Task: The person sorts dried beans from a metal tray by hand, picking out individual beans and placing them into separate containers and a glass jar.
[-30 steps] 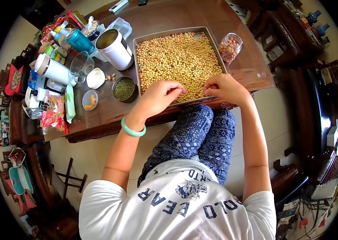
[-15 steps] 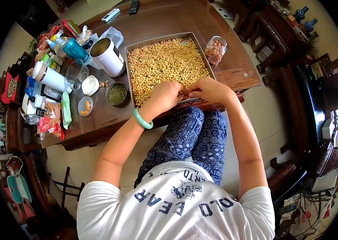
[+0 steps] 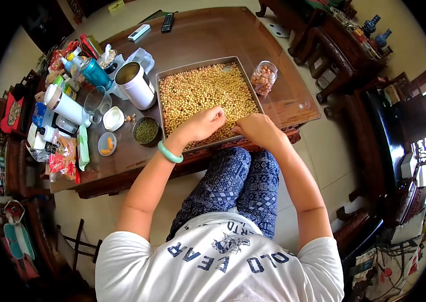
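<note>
Left hand (image 3: pixel 203 124) drawn away from right hand (image 3: pixel 258 129), above a tray (image 3: pixel 198 66) of beans (image 3: pixel 208 88)

Hands: two, bare. Half a second earlier, nearly touching at the near side of the tray; now apart, the left set farther leftward and over the beans. Left: fingers curled inward, tips gathered; whether they pinch anything cannot be told. Green bracelet (image 3: pixel 170 152) on that wrist. Right: at the near right part of the tray, fingers bent, tips partly hidden; grip cannot be told.

Tray: one, rectangular, shallow, metal-toned, at the near edge of a dark, glossy surface (image 3: pixel 208 35). Contents: round yellowish beans, nearly covering the base, some redder at the left.

Right of tray: glass jar (image 3: pixel 268 73), upright, partly filled with reddish-brown kernels (image 3: pixel 261 85).

Left of tray: dark bowl (image 3: pixel 154 139) of small green beans (image 3: pixel 146 130), just beside it; white canister (image 3: pixel 140 93), lidless, dark inside; small round tub (image 3: pixel 115 147) with orange pieces (image 3: pixel 106 146); squarish white container (image 3: pixel 114 119); clear cup (image 3: pixel 97 102), tilted; teal can (image 3: pixel 95 74); red-marked packet (image 3: pixel 62 160).

Far end: one black remote (image 3: pixel 167 22), one white remote (image 3: pixel 139 32), lying near each other.
</note>
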Tool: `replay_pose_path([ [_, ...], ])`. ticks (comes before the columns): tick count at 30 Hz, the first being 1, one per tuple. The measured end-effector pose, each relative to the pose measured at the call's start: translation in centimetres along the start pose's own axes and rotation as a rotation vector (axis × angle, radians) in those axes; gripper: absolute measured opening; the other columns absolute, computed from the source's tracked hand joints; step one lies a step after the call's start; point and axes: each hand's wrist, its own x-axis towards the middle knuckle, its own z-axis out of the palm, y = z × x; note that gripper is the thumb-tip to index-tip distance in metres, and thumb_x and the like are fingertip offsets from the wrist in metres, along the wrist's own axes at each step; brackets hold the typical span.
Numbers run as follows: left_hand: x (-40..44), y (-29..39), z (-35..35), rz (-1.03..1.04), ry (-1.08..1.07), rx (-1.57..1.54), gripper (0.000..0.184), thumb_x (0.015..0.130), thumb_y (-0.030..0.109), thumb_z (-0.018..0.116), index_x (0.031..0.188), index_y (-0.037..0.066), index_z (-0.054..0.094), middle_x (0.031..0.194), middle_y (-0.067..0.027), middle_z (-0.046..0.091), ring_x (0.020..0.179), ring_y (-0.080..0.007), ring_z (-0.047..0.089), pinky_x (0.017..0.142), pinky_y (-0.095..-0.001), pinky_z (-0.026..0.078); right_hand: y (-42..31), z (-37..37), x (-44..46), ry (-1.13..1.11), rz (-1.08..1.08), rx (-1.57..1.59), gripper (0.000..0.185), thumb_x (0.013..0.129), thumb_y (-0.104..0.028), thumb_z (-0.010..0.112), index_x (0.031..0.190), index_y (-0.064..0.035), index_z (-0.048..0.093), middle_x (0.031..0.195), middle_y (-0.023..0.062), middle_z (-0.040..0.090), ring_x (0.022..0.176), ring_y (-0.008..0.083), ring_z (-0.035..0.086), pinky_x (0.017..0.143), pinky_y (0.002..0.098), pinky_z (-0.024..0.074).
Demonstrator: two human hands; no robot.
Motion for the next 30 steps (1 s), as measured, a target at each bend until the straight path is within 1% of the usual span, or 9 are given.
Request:
replay_pose_path([
  [3, -0.1, 1.4, -0.7, -0.276, -0.076, -0.503, 0.021, 0.1, 0.026, 0.04, 0.085, 0.012, 0.046, 0.063, 0.0077, 0.031, 0.053, -0.0045, 0.027, 0.045, -0.0207, 0.022, -0.6, 0.6, 0.7, 0.104, 0.022, -0.19, 0.045, 0.092, -0.043, 0.056, 0.068, -0.0066, 0.068, 0.067, 0.014, 0.065, 0.066, 0.0376, 0.063, 0.063, 0.0467, 0.0494],
  [8, 1.8, 0.0, -1.4, -0.343, -0.066, -1.346, 0.028, 0.103, 0.023, 0.036, 0.081, 0.009, 0.047, 0.065, 0.0038, 0.039, 0.052, -0.0059, 0.032, 0.039, -0.0209, 0.026, 1.6, 0.8, 1.2, 0.516, -0.05, -0.022, 0.05, 0.097, -0.043, 0.051, 0.068, -0.0039, 0.064, 0.06, 0.0117, 0.062, 0.053, 0.0283, 0.058, 0.053, 0.0404, 0.0457],
  [10, 2.9, 2.3, -1.0, -0.338, 0.332, -1.54, 0.032, 0.103, 0.024, 0.033, 0.08, 0.006, 0.046, 0.068, 0.0012, 0.044, 0.054, -0.0097, 0.039, 0.045, -0.0248, 0.04, 2.6, -0.9, 2.5, 0.488, 0.44, 1.279, 0.05, 0.101, -0.045, 0.045, 0.069, -0.0081, 0.056, 0.058, 0.0019, 0.051, 0.046, 0.0162, 0.044, 0.045, 0.03, 0.0363],
  [12, 5.0, 0.2, -0.8, -0.15, 0.241, -1.727, 0.037, 0.104, 0.029, 0.029, 0.084, 0.003, 0.047, 0.076, -0.0052, 0.049, 0.068, -0.0155, 0.048, 0.062, -0.0287, 0.049, 3.0, -2.8, 2.5, 0.679, 0.329, 1.78, 0.048, 0.102, -0.049, 0.04, 0.073, -0.0116, 0.048, 0.064, -0.0031, 0.038, 0.05, 0.0087, 0.031, 0.044, 0.024, 0.0253],
  [14, 6.3, 4.5, -0.9, -0.219, 0.534, -1.956, 0.042, 0.105, 0.035, 0.03, 0.089, 0.001, 0.049, 0.088, -0.0115, 0.051, 0.081, -0.0196, 0.051, 0.076, -0.0319, 0.05, 5.4, -4.0, 3.1, 0.702, 0.163, 2.258, 0.045, 0.103, -0.047, 0.037, 0.083, -0.0078, 0.047, 0.073, 0.0005, 0.036, 0.059, 0.0106, 0.032, 0.05, 0.0235, 0.0289],
  [16, 8.3, 6.3, -0.7, -0.146, 0.502, -2.032, 0.053, 0.104, 0.043, 0.028, 0.1, -0.004, 0.052, 0.1, -0.0144, 0.054, 0.091, -0.0231, 0.054, 0.084, -0.032, 0.049, 7.1, -4.6, 4.0, 0.795, -0.101, 2.378, 0.05, 0.103, -0.05, 0.035, 0.088, -0.005, 0.05, 0.076, 0.0031, 0.044, 0.064, 0.0132, 0.04, 0.058, 0.0268, 0.0377],
  [20, 13.8, 6.2, 0.2, -0.04, 0.386, -1.972, 0.07, 0.101, 0.056, 0.016, 0.116, -0.003, 0.05, 0.116, -0.0156, 0.055, 0.107, -0.0268, 0.053, 0.096, -0.0386, 0.045, 7.8, -6.9, 5.9, 1.099, 0.063, 2.323, 0.061, 0.101, -0.056, 0.033, 0.105, 0.0007, 0.056, 0.092, 0.0084, 0.055, 0.083, 0.0193, 0.052, 0.079, 0.0294, 0.0454],
  [23, 16.4, 7.0, 0.8, 0.028, 0.411, -1.927, 0.081, 0.097, 0.065, 0.014, 0.128, -0.001, 0.049, 0.123, -0.0131, 0.056, 0.118, -0.0248, 0.051, 0.103, -0.0379, 0.039, 8.2, -7.7, 7.0, 1.038, 0.105, 2.215, 0.08, 0.098, -0.064, 0.023, 0.124, 0.0051, 0.053, 0.12, 0.0113, 0.058, 0.114, 0.0242, 0.052, 0.105, 0.0343, 0.0351],
  [30, 18.5, 7.4, 1.6, 0.123, 0.441, -1.856, 0.085, 0.096, 0.067, 0.016, 0.129, -0.003, 0.05, 0.125, -0.0115, 0.054, 0.119, -0.0218, 0.048, 0.109, -0.0349, 0.029, 8.5, -7.6, 6.8, 0.895, -0.035, 2.038, 0.088, 0.097, -0.067, 0.014, 0.14, 0.0058, 0.04, 0.145, 0.0135, 0.044, 0.137, 0.0239, 0.036, 0.117, 0.0351, 0.0203],
])
